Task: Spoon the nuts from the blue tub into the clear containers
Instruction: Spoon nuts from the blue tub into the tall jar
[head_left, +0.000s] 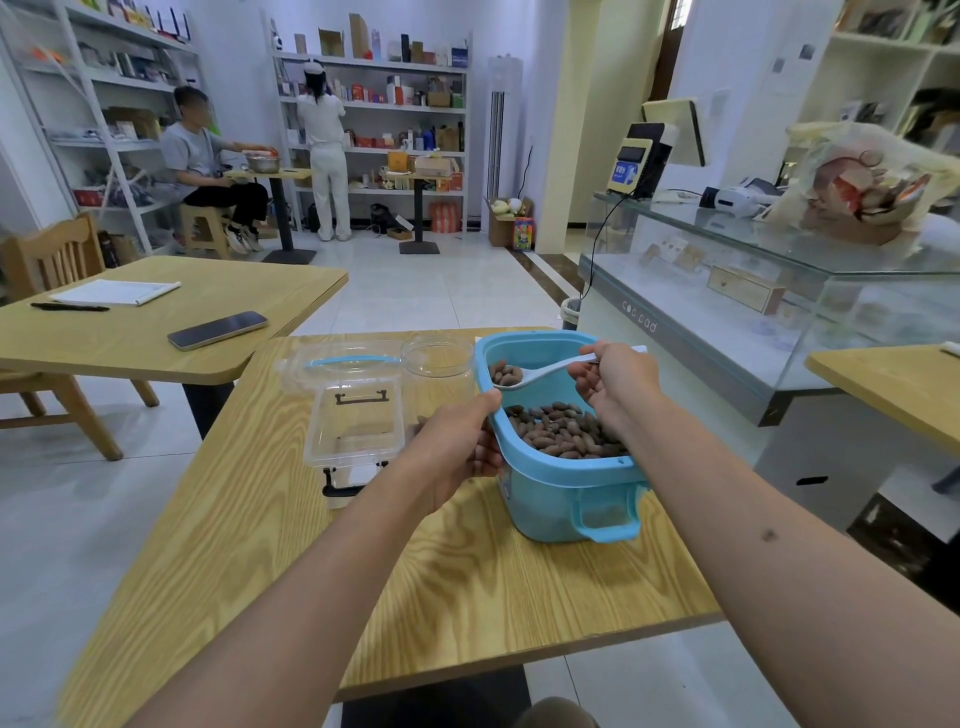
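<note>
Firmly right fingers (589, 376) around spoon (545, 371), loaded.

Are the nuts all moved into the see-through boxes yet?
Not yet. The clear box and the round clear jar look empty. Right now the right hand holds a white spoon loaded with nuts above the blue tub, which the left hand steadies. Most nuts remain inside.

A single wide-angle head-worn camera looks forward and down, close over the bench (291, 545). Both forearms enter from the lower edge. The room beyond fills the upper half of the frame.
</note>
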